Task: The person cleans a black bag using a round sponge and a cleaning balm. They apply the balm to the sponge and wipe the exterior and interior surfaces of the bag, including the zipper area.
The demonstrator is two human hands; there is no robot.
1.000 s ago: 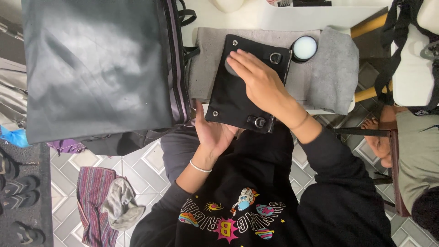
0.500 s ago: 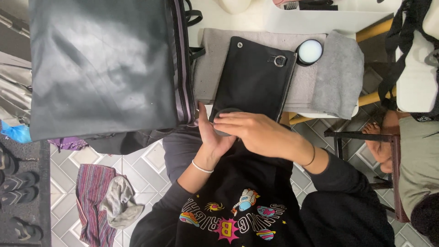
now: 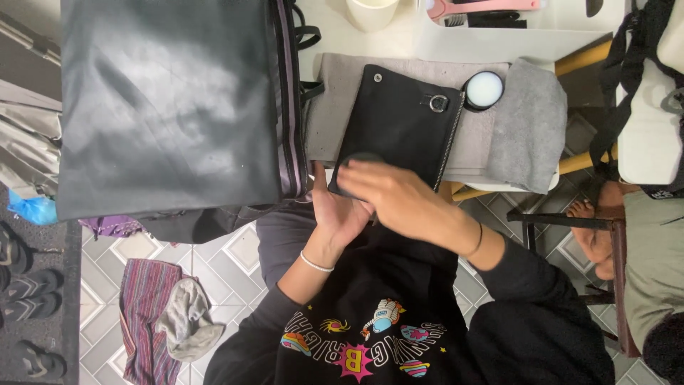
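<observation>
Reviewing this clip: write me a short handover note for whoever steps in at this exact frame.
Left hand: palm up under the near edge of the flat black leather pouch, steadying it.
Right hand: pressed on the pouch's near corner, over a dark round pad.
Pouch lies on a grey cloth on the white table; open round tin of pale paste beside its zip.
Done: cannot tell how much is rubbed.
Left: the far half looks untouched by either hand.

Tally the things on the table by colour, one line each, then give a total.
Black: 2, the large bag and the flat pouch that both hands, left and right, rest on
Grey: 2, the mat and the folded cloth
White: 2, the round tin and the cup
Pink: 1, the brush
Total: 7
</observation>
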